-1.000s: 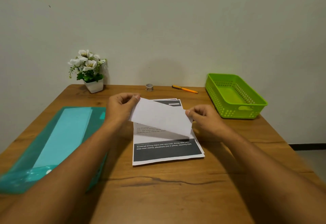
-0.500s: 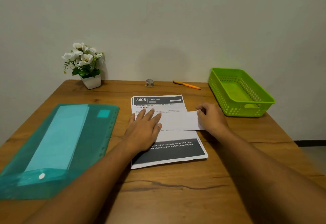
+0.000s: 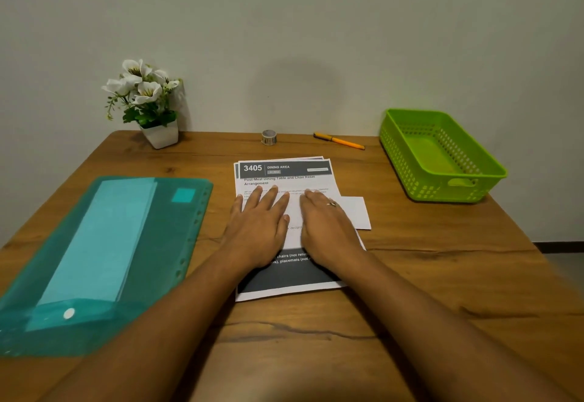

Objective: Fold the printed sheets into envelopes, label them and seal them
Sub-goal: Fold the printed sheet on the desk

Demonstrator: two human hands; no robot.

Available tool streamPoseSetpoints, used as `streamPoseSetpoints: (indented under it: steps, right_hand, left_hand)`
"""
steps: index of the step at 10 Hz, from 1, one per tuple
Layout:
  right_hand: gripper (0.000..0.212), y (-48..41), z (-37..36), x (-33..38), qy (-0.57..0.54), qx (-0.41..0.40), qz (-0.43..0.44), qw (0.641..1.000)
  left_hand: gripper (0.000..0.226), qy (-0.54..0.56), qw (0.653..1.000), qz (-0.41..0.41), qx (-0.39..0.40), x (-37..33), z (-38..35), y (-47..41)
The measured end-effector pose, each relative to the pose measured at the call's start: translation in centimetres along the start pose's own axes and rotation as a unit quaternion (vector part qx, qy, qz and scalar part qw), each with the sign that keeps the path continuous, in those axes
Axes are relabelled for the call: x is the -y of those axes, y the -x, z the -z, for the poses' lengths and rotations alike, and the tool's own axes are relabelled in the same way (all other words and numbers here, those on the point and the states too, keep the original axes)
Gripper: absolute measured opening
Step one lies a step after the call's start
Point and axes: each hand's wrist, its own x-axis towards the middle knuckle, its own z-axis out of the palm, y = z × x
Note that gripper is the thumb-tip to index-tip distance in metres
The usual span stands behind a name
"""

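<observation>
Folded sheet (image 3: 356, 212) under L+R fingers (image 3: 268, 201).

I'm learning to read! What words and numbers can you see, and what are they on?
"3405": dark header of the top printed sheet.
"DINING AREA": same header.
"Post-Meal Dining Table and Chair Reset Arrangement": title below it.
"chairs (not retu" and "placemats (not": bottom dark band, partly under the left hand and right hand.
Too blurred to read: the small body print.
Nothing readable: pen, tape roll.
</observation>
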Motion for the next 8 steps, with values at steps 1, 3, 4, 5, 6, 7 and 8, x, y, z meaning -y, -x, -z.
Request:
streamPoseSetpoints:
  steps: [1, 3, 4, 5, 6, 7, 8]
  right_hand:
    - [0.058, 0.7, 0.4, -2.9, 0.005, -0.005, -0.031, 0.999]
    - [0.052, 2.4, 1.1, -7.1, 0.025, -0.012, -0.096, 0.995]
    - [0.052, 2.3, 1.0, -7.0, 0.03, -0.008, -0.101, 0.994]
    - [0.051, 2.4, 1.3, -6.8, 0.034, 0.0, -0.099, 0.994]
    - [0.051, 2.3, 2.3, -6.5, 0.061, 0.019, -0.094, 0.994]
    - [0.048, 2.4, 3.6, -5.0, 0.094, 0.011, -0.069, 0.993]
    - [0.049, 2.4, 4.3, -1.6, 0.087, 0.008, -0.017, 0.996]
  left_hand:
    - [0.057, 0.004, 1.0, 0.003, 0.004, 0.1, 0.1, 0.0]
    - [0.057, 0.014, 1.0, 0.002, 0.008, 0.1, 0.1, 0.0]
    - [0.056, 0.02, 1.0, 0.002, 0.015, 0.0, 0.4, 0.2]
    - [0.056, 0.037, 0.999, -0.001, 0.02, -0.1, 0.8, 0.3]
    - [0.057, 0.075, 0.997, -0.011, 0.015, 0.0, 1.4, 0.8]
    - [0.056, 0.112, 0.993, -0.019, -0.01, 0.4, 2.6, 2.3]
    - [0.053, 0.135, 0.99, -0.015, -0.048, 1.4, 4.3, 4.3]
